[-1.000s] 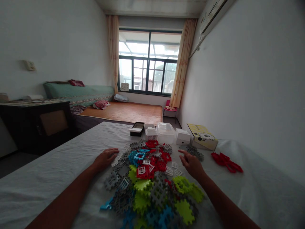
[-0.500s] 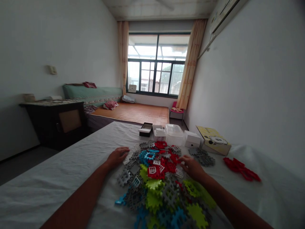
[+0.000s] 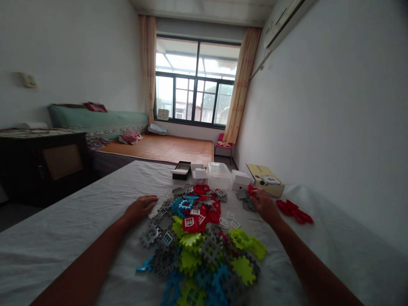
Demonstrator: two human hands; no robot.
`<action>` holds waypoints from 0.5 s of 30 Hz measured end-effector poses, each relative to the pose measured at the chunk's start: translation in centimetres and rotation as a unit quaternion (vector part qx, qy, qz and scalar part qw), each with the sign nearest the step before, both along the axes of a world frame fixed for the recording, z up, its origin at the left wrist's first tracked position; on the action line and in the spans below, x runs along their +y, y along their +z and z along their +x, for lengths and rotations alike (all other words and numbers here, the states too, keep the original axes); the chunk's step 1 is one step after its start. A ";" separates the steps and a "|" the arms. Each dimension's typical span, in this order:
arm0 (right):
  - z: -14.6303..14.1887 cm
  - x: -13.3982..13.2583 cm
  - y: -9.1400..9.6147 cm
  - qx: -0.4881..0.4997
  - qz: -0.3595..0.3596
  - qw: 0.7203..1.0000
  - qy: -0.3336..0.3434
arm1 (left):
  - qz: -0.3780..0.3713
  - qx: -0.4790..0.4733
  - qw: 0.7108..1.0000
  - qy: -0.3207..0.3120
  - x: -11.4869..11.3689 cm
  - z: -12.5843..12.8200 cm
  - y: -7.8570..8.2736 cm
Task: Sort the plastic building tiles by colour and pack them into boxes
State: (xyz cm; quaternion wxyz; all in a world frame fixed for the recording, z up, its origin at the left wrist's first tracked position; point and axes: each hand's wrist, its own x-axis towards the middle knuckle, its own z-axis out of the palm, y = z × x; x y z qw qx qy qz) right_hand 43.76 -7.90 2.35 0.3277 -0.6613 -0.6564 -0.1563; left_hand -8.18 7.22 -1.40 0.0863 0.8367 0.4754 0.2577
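Note:
A big heap of plastic building pieces in grey, red, blue and lime green (image 3: 191,259) lies on the white sheet. My left hand (image 3: 139,209) rests at the heap's left edge, fingers stretched out over or beside white lattice pieces (image 3: 155,210); it appears to hold nothing. My right hand (image 3: 265,205) is closed on a red plastic piece (image 3: 250,190), just above a small group of grey gear-edged pieces (image 3: 245,199). To the right of that hand are separate red pieces (image 3: 295,212). Small white window-frame pieces (image 3: 224,222) lie at the heap's right side.
Along the far edge stand a black box (image 3: 181,171), a container with white pieces (image 3: 199,174), a clear plastic tub (image 3: 219,175), a white box (image 3: 241,180) and a yellow cartoon box (image 3: 266,179). Beyond is a bed with an orange mat (image 3: 165,148).
My right hand has moved right, from the heap to above the grey pieces, carrying a red piece. White frame pieces now show where it was. The view has turned rightward; my left hand stays put.

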 end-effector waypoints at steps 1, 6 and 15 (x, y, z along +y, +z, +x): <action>2.7 -0.8 -0.3 0.013 0.025 0.998 -0.061 | 0.001 0.002 1.000 0.000 0.1 0.0 0.0; 13.3 -5.8 -2.7 0.070 0.063 0.963 -0.253 | 0.009 0.009 1.000 -0.001 0.2 -0.1 0.2; 13.5 -6.0 -4.7 0.085 0.003 0.964 -0.252 | 0.007 0.012 1.000 -0.003 0.2 -0.2 0.3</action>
